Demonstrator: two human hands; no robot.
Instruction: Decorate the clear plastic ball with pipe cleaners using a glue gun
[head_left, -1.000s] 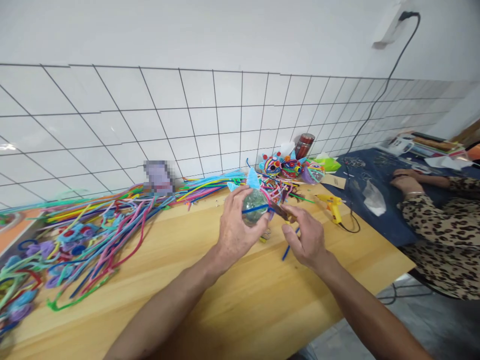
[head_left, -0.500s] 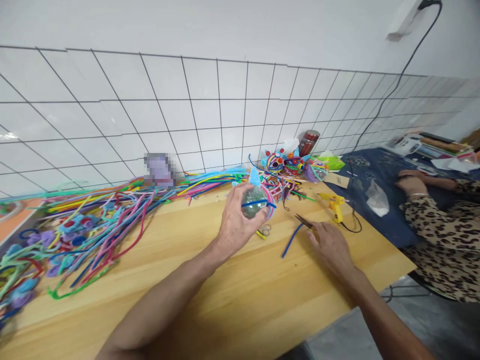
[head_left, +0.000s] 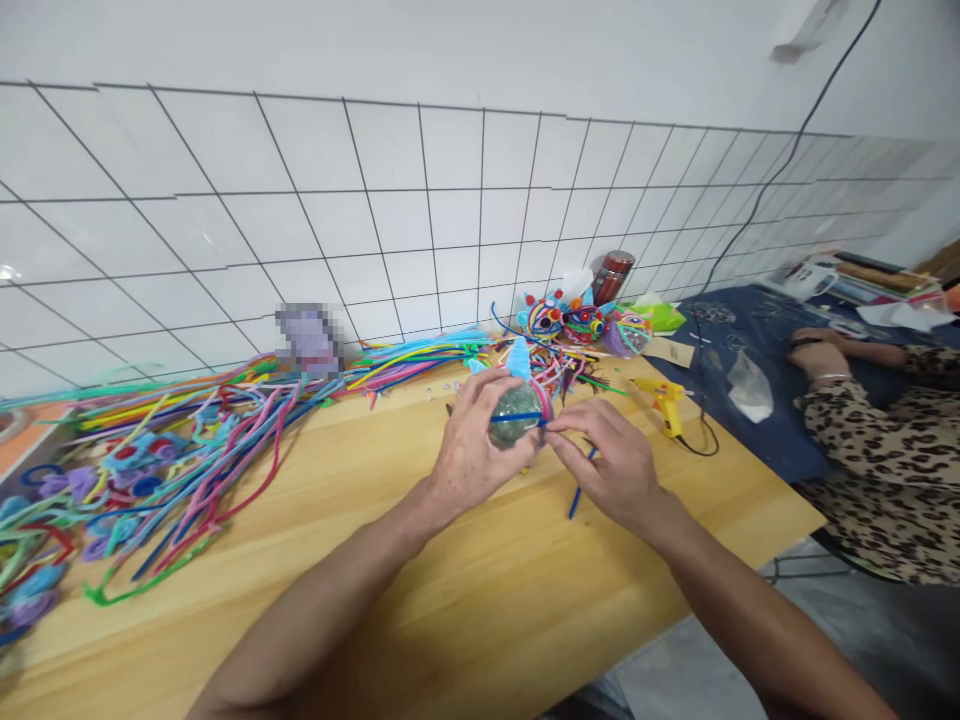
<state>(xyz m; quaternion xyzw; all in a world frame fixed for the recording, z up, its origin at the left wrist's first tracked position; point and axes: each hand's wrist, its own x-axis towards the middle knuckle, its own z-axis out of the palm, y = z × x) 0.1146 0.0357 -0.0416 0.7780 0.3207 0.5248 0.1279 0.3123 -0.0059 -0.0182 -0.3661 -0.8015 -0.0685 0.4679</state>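
Observation:
My left hand [head_left: 469, 440] is wrapped round a clear greenish ball [head_left: 513, 430] above the table. Light blue pointed ears [head_left: 519, 356] stick up from the ball, and pink pipe cleaner runs down its right side. A dark blue pipe cleaner [head_left: 516, 417] crosses the front. At the ball's right edge my right hand [head_left: 615, 455] pinches that pipe cleaner's end between thumb and forefinger. Below the right hand, a short loose piece of blue pipe cleaner [head_left: 575, 500] lies on the wood. The pliers are mostly hidden behind this hand.
Coloured pipe cleaners [head_left: 247, 430] spread along the left and back. Several decorated balls [head_left: 544, 318] stand by the wall near a red flask [head_left: 613, 277]. A yellow glue gun [head_left: 667, 406] with a cord lies right. Another person's hands [head_left: 821, 355] rest on a blue-covered table [head_left: 720, 370].
My right hand took dark-jawed pliers away from the ball and set them down on the table at the right. It has come back and now pinches the blue pipe cleaner's end. My left hand keeps its hold.

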